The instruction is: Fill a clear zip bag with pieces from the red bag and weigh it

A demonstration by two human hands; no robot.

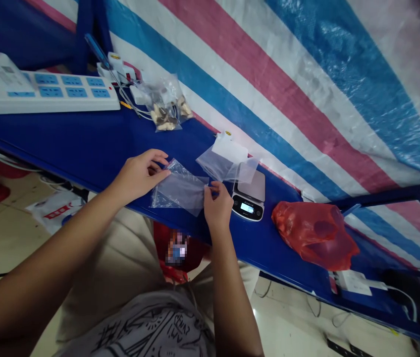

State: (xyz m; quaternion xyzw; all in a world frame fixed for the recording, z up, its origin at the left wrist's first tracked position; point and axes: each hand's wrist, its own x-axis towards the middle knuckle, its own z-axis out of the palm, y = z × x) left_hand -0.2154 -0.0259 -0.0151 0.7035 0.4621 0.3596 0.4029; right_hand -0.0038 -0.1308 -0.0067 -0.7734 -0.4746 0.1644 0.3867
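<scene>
A small clear plastic bag [180, 189] lies on the blue table [83, 144], stretched between both hands. My left hand [139, 173] pinches its left end with thumb and fingers. My right hand [217, 206] pinches its right edge. The bag looks empty. Just right of my right hand stands a small digital scale [250, 198] with a lit display. More empty clear bags [227, 161] lie piled behind the scale.
A white power strip [42, 91] sits at the far left. A clear bag of light pieces [167, 111] lies beside a blue-handled tool [96, 49] and wires. A red plastic bag [312, 233] lies right of the scale. A striped tarp [306, 74] hangs behind.
</scene>
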